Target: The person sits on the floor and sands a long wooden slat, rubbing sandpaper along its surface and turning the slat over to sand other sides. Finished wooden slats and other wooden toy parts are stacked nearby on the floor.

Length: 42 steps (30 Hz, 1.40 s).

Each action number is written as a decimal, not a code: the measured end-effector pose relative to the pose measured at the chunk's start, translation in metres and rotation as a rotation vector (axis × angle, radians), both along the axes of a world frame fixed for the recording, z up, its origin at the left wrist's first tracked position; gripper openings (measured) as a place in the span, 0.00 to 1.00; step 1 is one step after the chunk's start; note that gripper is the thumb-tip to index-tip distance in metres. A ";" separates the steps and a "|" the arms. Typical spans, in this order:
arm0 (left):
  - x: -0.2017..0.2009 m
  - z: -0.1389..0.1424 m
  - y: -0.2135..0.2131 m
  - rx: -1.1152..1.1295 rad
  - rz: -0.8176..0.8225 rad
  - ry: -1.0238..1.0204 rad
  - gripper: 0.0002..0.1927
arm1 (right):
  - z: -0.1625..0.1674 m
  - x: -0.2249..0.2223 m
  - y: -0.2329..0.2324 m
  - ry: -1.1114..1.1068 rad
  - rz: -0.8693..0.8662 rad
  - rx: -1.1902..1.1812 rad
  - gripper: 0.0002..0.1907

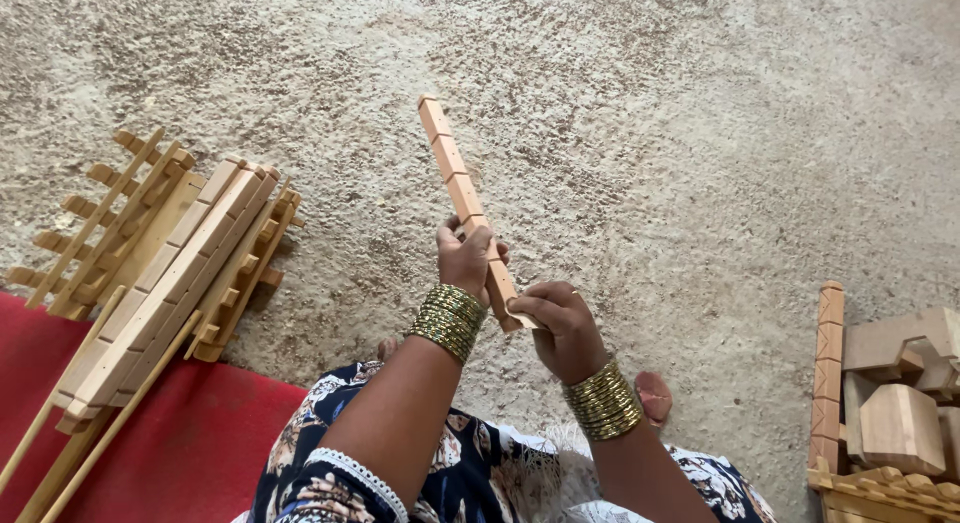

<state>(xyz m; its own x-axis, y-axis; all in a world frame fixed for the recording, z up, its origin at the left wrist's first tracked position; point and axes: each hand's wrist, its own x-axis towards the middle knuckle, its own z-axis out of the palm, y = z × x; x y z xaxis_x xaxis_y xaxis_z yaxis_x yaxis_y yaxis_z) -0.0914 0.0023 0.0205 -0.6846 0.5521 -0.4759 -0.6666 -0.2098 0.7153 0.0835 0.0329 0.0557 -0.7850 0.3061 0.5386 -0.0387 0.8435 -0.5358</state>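
Observation:
A long notched wooden strip (452, 173) points away from me over the rough concrete floor (650, 133). My left hand (465, 258) is wrapped around its middle, holding it up at a slant. My right hand (562, 328) pinches a small pale piece, seemingly sandpaper (521, 311), against the strip's near end. Both wrists wear stacks of gold bangles.
A pile of notched wooden slats and thin sticks (165, 268) lies at the left, partly on a red mat (170, 448). Carved wooden blocks and strips (890, 393) are stacked at the right edge. My patterned clothing fills the bottom centre.

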 end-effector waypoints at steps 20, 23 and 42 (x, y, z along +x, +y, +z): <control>0.000 0.009 -0.005 0.042 0.068 0.053 0.27 | -0.007 0.001 -0.001 -0.033 0.018 -0.011 0.11; 0.000 0.013 -0.007 0.035 0.081 0.038 0.28 | -0.011 0.002 0.005 -0.004 0.025 -0.033 0.10; -0.001 0.019 -0.008 -0.115 0.108 0.139 0.35 | 0.004 -0.009 -0.009 -0.054 0.048 0.078 0.05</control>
<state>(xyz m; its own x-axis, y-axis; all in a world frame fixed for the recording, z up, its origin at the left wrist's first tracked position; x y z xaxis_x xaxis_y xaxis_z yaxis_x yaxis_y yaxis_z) -0.0922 -0.0061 0.0391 -0.8004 0.4197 -0.4281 -0.5377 -0.1868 0.8222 0.0744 0.0241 0.0600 -0.8264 0.2260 0.5157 -0.0530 0.8806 -0.4709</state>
